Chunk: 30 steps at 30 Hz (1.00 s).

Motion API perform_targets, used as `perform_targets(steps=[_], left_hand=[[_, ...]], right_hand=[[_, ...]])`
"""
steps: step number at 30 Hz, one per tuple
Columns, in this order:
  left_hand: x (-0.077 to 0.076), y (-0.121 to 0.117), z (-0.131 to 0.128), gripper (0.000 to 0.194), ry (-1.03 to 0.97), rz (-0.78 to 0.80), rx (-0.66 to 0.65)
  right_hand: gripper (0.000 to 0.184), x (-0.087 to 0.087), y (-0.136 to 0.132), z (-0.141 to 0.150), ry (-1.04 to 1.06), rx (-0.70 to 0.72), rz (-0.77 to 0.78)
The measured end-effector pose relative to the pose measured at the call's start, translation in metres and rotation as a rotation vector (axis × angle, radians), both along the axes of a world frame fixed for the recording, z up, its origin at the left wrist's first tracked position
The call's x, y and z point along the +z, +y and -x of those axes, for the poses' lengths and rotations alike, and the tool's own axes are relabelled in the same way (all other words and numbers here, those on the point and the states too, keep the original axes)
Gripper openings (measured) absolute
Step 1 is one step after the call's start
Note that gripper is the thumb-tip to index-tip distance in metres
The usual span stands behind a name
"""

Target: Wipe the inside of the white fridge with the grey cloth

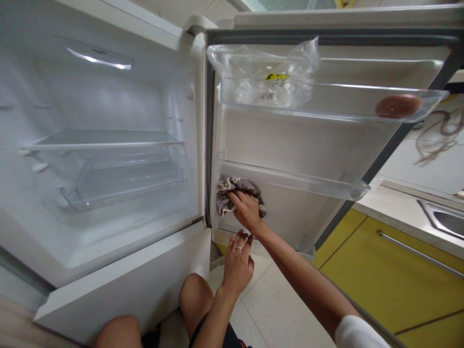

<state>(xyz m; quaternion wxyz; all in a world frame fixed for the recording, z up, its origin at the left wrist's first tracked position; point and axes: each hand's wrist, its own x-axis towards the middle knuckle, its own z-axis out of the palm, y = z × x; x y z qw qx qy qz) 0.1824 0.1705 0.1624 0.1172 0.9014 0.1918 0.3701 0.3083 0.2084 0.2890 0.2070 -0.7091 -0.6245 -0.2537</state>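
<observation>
My right hand (247, 209) presses a crumpled grey-brown patterned cloth (241, 187) against the inner panel of the open fridge door (290, 140). The cloth sits under the middle clear door shelf (290, 179), close to the hinge side. Just below, my left hand (238, 263), with a ring on one finger, has its fingers stretched out near the lowest door shelf (268, 245). Whether those fingertips touch the shelf's edge I cannot tell. No object shows in the left hand.
The top door shelf (337, 101) holds a clear plastic bag (275, 77) and a reddish-brown item (398, 106). On the left, the fridge interior has a glass shelf (108, 137) and a clear drawer (126, 186). Yellow cabinets (395, 270) and a sink (445, 220) stand right.
</observation>
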Motion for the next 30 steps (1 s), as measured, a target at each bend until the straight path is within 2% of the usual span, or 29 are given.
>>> perform_targets(steps=[4, 11, 18, 21, 25, 30], left_hand=[[0.001, 0.001, 0.003, 0.069, 0.026, 0.013, 0.006], [0.004, 0.001, 0.010, 0.063, 0.020, -0.001, -0.002], [0.006, 0.004, 0.015, 0.065, 0.040, -0.015, -0.025], [0.004, 0.007, 0.017, 0.069, 0.054, -0.008, -0.046], [0.000, 0.008, 0.016, 0.071, 0.057, -0.019, -0.064], [-0.008, 0.008, 0.013, 0.076, 0.034, -0.053, -0.079]], right_hand=[[0.057, -0.012, 0.012, 0.006, 0.110, 0.068, 0.099], [0.059, -0.037, -0.002, -0.011, 0.256, 0.301, 0.313], [0.052, -0.035, -0.020, -0.028, 0.340, 0.292, 0.368], [0.050, -0.032, -0.043, -0.039, 0.316, 0.280, 0.400], [0.043, -0.030, -0.090, -0.060, 0.339, 0.238, 0.441], [0.047, -0.025, -0.146, -0.088, 0.380, 0.062, 0.633]])
